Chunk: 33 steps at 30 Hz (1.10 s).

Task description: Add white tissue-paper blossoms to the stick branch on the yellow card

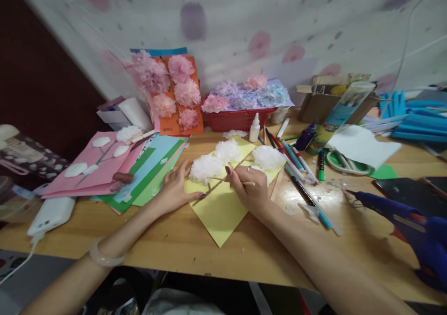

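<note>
A sheet of yellow paper (220,217) lies slantwise on the table, with white fluffy paper flowers (206,167) on its upper part. A brown stem line (215,188) runs diagonally between them. My right hand (253,188) rests on the sheet, fingers closed around a slim pen (249,183); its pale end shows, while the tip is mostly hidden by my fingers. My left hand (176,184) lies at the sheet's left edge, thumb and fingers spread, beside the leftmost flower. Another white flower (268,157) sits to the right of my right hand.
Coloured papers (146,184) and a pink sheet (87,161) lie left. Behind stand a red basket (237,119) with tissue flowers, an orange card (178,126) and a glue bottle (254,128). Markers (307,194), a tape roll (349,165) and a blue glue gun (401,217) are right.
</note>
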{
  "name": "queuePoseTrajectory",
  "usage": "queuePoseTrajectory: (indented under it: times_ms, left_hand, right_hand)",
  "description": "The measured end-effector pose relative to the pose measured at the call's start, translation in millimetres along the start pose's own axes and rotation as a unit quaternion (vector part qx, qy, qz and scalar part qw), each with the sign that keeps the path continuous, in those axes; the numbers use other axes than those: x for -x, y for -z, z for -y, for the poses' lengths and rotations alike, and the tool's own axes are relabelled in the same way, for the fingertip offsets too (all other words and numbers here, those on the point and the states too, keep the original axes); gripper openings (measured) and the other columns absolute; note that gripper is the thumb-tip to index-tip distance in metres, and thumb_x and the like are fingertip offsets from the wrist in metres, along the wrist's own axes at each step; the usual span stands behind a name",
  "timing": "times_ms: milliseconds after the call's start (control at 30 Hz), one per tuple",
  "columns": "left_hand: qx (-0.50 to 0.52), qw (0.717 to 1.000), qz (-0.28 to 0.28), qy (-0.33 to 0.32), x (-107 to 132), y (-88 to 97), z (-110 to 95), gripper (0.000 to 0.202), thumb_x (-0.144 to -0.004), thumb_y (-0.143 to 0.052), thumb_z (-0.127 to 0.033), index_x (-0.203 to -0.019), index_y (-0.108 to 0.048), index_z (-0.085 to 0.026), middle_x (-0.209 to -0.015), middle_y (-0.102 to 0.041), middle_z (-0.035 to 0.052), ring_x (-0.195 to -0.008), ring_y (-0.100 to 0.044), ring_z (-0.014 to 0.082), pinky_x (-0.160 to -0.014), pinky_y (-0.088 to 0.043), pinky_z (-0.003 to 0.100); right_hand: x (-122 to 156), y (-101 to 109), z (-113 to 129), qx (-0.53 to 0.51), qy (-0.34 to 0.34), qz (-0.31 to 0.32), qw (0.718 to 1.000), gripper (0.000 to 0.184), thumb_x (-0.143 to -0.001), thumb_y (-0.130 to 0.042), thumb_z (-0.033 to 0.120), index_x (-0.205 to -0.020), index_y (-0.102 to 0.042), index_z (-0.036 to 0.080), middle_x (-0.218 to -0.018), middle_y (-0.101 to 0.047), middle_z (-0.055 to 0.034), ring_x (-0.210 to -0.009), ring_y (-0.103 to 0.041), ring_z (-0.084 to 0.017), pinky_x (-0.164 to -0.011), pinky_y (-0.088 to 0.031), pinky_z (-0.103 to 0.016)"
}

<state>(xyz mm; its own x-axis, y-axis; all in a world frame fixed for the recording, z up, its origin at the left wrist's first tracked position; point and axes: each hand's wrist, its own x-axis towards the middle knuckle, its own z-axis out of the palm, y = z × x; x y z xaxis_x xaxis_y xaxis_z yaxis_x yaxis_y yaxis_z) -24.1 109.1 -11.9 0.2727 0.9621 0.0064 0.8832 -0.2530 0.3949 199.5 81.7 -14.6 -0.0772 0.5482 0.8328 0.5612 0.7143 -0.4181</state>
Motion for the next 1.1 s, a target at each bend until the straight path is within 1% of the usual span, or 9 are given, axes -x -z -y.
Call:
queuePoseTrajectory:
  times_ms: [133, 267, 367, 467, 633, 767, 867, 1033, 1100]
  left_hand:
    - [0.013, 1.000, 0.008, -0.007, 0, -0.3, 0, 0.110, -0.065, -0.072, -0.056, -0.148, -0.009, -0.019, -0.147, -0.044, 0.0215, -0.142, -0.033, 0.0325, -0.114, -0.015, 0.054]
    - [0.027, 0.999, 0.000, -0.025, 0, -0.4, 0, 0.108, -0.066, -0.072, -0.053, -0.147, -0.010, -0.019, -0.147, -0.044, 0.0224, -0.139, -0.038, 0.0323, -0.112, -0.017, 0.054]
    - [0.034, 0.999, -0.007, -0.024, 0, -0.8, 0, 0.106, -0.065, -0.073, -0.052, -0.146, -0.014, -0.018, -0.145, -0.046, 0.0233, -0.138, -0.039, 0.0333, -0.110, -0.021, 0.054]
    - [0.036, 0.999, -0.016, -0.019, 0, -2.7, 1, 0.106, -0.064, -0.074, -0.052, -0.146, -0.016, -0.019, -0.143, -0.049, 0.0216, -0.139, -0.038, 0.0343, -0.110, -0.022, 0.054]
    - [0.036, 0.999, -0.021, -0.008, 0, -6.3, 4, 0.107, -0.064, -0.073, -0.056, -0.146, -0.017, -0.018, -0.144, -0.048, 0.0212, -0.139, -0.036, 0.0343, -0.111, -0.020, 0.054]
    - [0.046, 0.999, -0.009, -0.013, 1, -7.1, 5, 0.105, -0.066, -0.072, -0.055, -0.146, -0.016, -0.018, -0.147, -0.043, 0.0217, -0.140, -0.036, 0.0323, -0.113, -0.016, 0.054]
    - [0.049, 0.999, -0.010, -0.018, 1, -7.9, 6, 0.105, -0.066, -0.072, -0.054, -0.147, -0.015, -0.019, -0.149, -0.041, 0.0214, -0.141, -0.034, 0.0322, -0.113, -0.015, 0.054]
    - [0.037, 0.999, -0.032, -0.011, 0, -10.5, 5, 0.109, -0.062, -0.075, -0.058, -0.147, -0.018, -0.020, -0.147, -0.046, 0.0191, -0.139, -0.037, 0.0334, -0.113, -0.019, 0.053]
    - [0.023, 0.999, -0.037, -0.006, -1, -11.4, 4, 0.111, -0.060, -0.075, -0.061, -0.147, -0.021, -0.019, -0.149, -0.041, 0.0201, -0.140, -0.036, 0.0350, -0.113, -0.021, 0.052]
  right_hand:
    - [0, 0, 4, 0.033, 0.151, 0.036, 0.987, 0.044, -0.099, -0.040, 0.018, -0.055, -0.044, 0.019, -0.047, -0.045, 0.0024, -0.043, -0.040, -0.009, -0.046, -0.030, -0.024]
    - [0, -3, 11, 0.079, 0.296, 0.077, 0.949, 0.040, -0.096, -0.050, 0.026, -0.056, -0.044, 0.021, -0.049, -0.046, 0.0037, -0.046, -0.041, -0.010, -0.047, -0.030, -0.025]
    - [0, -3, 15, 0.082, 0.356, 0.085, 0.927, 0.039, -0.093, -0.057, 0.030, -0.057, -0.045, 0.021, -0.050, -0.046, 0.0046, -0.047, -0.041, -0.011, -0.046, -0.029, -0.026]
    - [-1, 1, 17, 0.068, 0.340, 0.089, 0.934, 0.036, -0.093, -0.056, 0.027, -0.058, -0.046, 0.022, -0.050, -0.047, 0.0045, -0.048, -0.042, -0.011, -0.046, -0.029, -0.026]
    - [-5, 11, 15, 0.041, 0.247, 0.049, 0.967, 0.036, -0.095, -0.043, 0.016, -0.059, -0.046, 0.022, -0.049, -0.049, 0.0028, -0.045, -0.042, -0.011, -0.046, -0.032, -0.025]
    - [-5, 12, 11, -0.006, 0.193, 0.023, 0.981, 0.034, -0.093, -0.042, 0.010, -0.061, -0.047, 0.021, -0.049, -0.049, 0.0019, -0.045, -0.043, -0.011, -0.047, -0.034, -0.024]
    - [-4, 8, 10, -0.011, 0.184, 0.036, 0.982, 0.034, -0.094, -0.043, 0.010, -0.061, -0.047, 0.021, -0.049, -0.048, 0.0021, -0.045, -0.042, -0.011, -0.048, -0.035, -0.024]
    - [-5, 4, 11, 0.008, 0.201, 0.085, 0.976, 0.040, -0.096, -0.042, 0.014, -0.057, -0.043, 0.021, -0.049, -0.047, 0.0022, -0.044, -0.041, -0.010, -0.046, -0.032, -0.024]
    - [-5, 4, 11, 0.000, 0.205, 0.083, 0.975, 0.039, -0.095, -0.043, 0.012, -0.057, -0.044, 0.021, -0.048, -0.047, 0.0019, -0.043, -0.042, -0.011, -0.045, -0.032, -0.024]
